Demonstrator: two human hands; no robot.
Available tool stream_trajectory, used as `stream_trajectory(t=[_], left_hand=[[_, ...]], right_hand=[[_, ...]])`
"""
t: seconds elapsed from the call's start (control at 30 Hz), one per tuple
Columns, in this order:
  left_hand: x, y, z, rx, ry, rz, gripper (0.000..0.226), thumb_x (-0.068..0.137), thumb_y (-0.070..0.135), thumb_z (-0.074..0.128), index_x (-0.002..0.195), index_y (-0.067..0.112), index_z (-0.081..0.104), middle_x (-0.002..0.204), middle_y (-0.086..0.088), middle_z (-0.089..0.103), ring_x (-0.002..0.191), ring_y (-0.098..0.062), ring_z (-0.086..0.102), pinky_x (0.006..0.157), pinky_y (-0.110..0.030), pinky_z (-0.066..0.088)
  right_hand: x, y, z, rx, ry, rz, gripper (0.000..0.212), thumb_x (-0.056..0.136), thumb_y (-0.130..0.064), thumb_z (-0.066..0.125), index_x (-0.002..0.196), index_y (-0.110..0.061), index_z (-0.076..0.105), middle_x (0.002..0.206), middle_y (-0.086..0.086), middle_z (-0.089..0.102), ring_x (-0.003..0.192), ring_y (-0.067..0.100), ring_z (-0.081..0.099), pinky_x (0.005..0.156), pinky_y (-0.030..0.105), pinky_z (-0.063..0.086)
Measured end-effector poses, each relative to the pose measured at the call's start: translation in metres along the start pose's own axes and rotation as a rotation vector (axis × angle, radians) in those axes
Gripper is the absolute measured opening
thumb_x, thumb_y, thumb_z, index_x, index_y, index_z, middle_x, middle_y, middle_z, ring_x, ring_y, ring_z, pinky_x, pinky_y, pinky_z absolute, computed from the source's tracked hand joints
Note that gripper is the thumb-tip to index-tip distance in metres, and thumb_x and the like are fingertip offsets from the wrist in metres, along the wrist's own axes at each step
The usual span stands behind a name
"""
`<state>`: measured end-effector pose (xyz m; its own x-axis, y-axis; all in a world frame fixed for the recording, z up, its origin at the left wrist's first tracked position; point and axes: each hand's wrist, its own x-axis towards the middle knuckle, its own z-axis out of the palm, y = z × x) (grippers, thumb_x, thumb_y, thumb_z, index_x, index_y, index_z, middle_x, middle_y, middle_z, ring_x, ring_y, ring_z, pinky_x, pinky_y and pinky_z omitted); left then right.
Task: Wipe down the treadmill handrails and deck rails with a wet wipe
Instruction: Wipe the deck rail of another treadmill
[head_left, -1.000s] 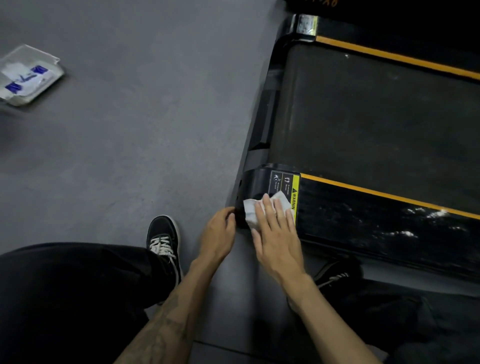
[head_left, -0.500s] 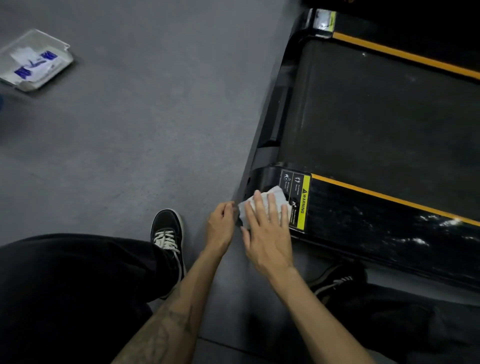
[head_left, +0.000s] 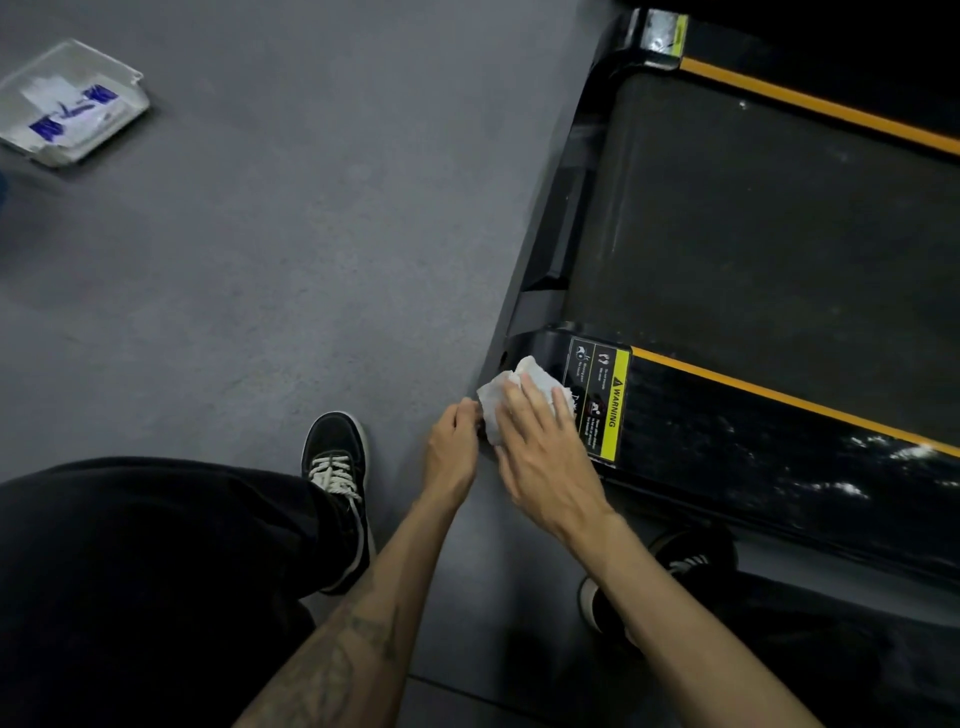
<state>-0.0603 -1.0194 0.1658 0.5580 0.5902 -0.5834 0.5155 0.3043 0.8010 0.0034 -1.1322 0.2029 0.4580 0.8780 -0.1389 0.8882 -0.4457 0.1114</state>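
Note:
A white wet wipe (head_left: 524, 382) lies on the black end cap of the near deck rail (head_left: 779, 457), just left of a yellow warning label (head_left: 605, 410). My right hand (head_left: 545, 462) presses the wipe down with straight fingers. My left hand (head_left: 449, 449) sits at the rail's end corner with curled fingers, beside the wipe's left edge. The dark belt (head_left: 753, 234) runs between this rail and the far rail (head_left: 810, 104), both edged with an orange stripe. No handrail is in view.
A clear pack of wipes (head_left: 72, 104) with blue print lies on the grey floor at the far left. My left shoe (head_left: 337, 467) stands by the hands. My right shoe (head_left: 675, 566) is planted beside the near rail.
My right hand has slid the wipe left, off the warning label and onto the rail's end cap. My left hand has stayed at the corner.

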Motion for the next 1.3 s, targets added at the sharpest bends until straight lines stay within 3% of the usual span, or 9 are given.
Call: stream_trajectory(t=[0.13, 0.23, 0.37, 0.47, 0.63, 0.87, 1.07, 1.2, 1.3], left_hand=[[0.003, 0.001, 0.0, -0.054, 0.032, -0.036, 0.045, 0.11, 0.04, 0.033, 0.124, 0.017, 0.069, 0.122, -0.006, 0.072, 0.115, -0.024, 0.066, 0.109, -0.049, 0.047], [0.005, 0.001, 0.0, -0.094, 0.061, -0.065, 0.049, 0.111, 0.04, 0.031, 0.131, 0.012, 0.066, 0.124, -0.009, 0.071, 0.116, -0.025, 0.066, 0.111, -0.048, 0.045], [0.006, 0.003, 0.001, -0.12, 0.065, -0.059, 0.049, 0.111, 0.041, 0.03, 0.131, 0.012, 0.064, 0.119, -0.007, 0.073, 0.113, -0.023, 0.067, 0.109, -0.044, 0.047], [0.004, 0.003, 0.002, -0.097, 0.045, -0.039, 0.049, 0.111, 0.041, 0.03, 0.134, 0.014, 0.064, 0.126, -0.006, 0.071, 0.117, -0.021, 0.065, 0.11, -0.043, 0.046], [0.004, -0.003, 0.002, -0.068, 0.026, -0.027, 0.051, 0.112, 0.041, 0.029, 0.137, 0.015, 0.065, 0.134, -0.009, 0.068, 0.125, -0.024, 0.062, 0.114, -0.049, 0.042], [0.008, -0.003, 0.004, -0.128, 0.045, -0.074, 0.052, 0.112, 0.042, 0.029, 0.134, 0.013, 0.065, 0.129, -0.009, 0.071, 0.121, -0.023, 0.064, 0.114, -0.049, 0.041], [0.008, -0.012, 0.005, -0.019, 0.037, -0.004, 0.054, 0.111, 0.044, 0.028, 0.134, 0.015, 0.067, 0.133, -0.009, 0.068, 0.126, -0.024, 0.061, 0.114, -0.047, 0.041], [0.011, -0.012, 0.007, -0.076, 0.06, -0.014, 0.052, 0.112, 0.041, 0.031, 0.134, 0.009, 0.065, 0.133, -0.015, 0.068, 0.127, -0.029, 0.061, 0.114, -0.049, 0.041], [0.013, -0.014, 0.006, -0.057, 0.044, -0.008, 0.053, 0.112, 0.043, 0.028, 0.134, 0.013, 0.066, 0.131, -0.012, 0.069, 0.124, -0.028, 0.062, 0.114, -0.049, 0.041]], right_hand=[[0.009, 0.0, 0.003, -0.122, -0.154, -0.093, 0.063, 0.108, -0.042, 0.027, 0.16, -0.007, 0.028, 0.166, 0.014, 0.028, 0.157, 0.032, 0.016, 0.127, 0.056, 0.005], [0.033, 0.002, -0.003, -0.117, -0.186, -0.035, 0.061, 0.109, -0.045, 0.021, 0.16, -0.015, 0.031, 0.17, 0.011, 0.019, 0.159, 0.029, 0.007, 0.126, 0.052, -0.003], [0.027, 0.009, -0.005, 0.003, -0.154, 0.117, 0.066, 0.107, -0.051, 0.024, 0.163, -0.017, 0.024, 0.172, 0.009, 0.009, 0.159, 0.029, 0.0, 0.128, 0.051, -0.001], [0.006, -0.005, -0.004, 0.037, -0.113, 0.162, 0.063, 0.106, -0.046, 0.03, 0.161, -0.016, 0.028, 0.171, 0.01, 0.012, 0.159, 0.032, 0.006, 0.128, 0.053, 0.007], [0.042, 0.002, -0.01, 0.004, -0.207, 0.061, 0.057, 0.11, -0.043, 0.02, 0.16, -0.019, 0.032, 0.172, 0.006, 0.013, 0.159, 0.026, -0.001, 0.126, 0.051, -0.008], [0.042, 0.005, -0.012, 0.065, -0.204, 0.251, 0.06, 0.109, -0.037, 0.024, 0.165, -0.017, 0.01, 0.173, 0.005, -0.005, 0.158, 0.03, -0.011, 0.127, 0.05, -0.005], [0.079, 0.008, -0.017, -0.048, -0.33, 0.111, 0.056, 0.11, -0.041, 0.021, 0.158, -0.017, 0.036, 0.172, 0.005, 0.011, 0.159, 0.027, -0.004, 0.126, 0.055, -0.007], [0.084, 0.02, -0.021, -0.069, -0.305, 0.182, 0.06, 0.11, -0.043, 0.019, 0.164, -0.016, 0.017, 0.173, 0.007, 0.0, 0.158, 0.027, -0.01, 0.126, 0.055, -0.006], [0.071, 0.01, -0.019, -0.016, -0.276, 0.232, 0.062, 0.11, -0.041, 0.019, 0.163, -0.011, 0.016, 0.172, 0.01, 0.002, 0.158, 0.032, -0.006, 0.127, 0.055, -0.003]])
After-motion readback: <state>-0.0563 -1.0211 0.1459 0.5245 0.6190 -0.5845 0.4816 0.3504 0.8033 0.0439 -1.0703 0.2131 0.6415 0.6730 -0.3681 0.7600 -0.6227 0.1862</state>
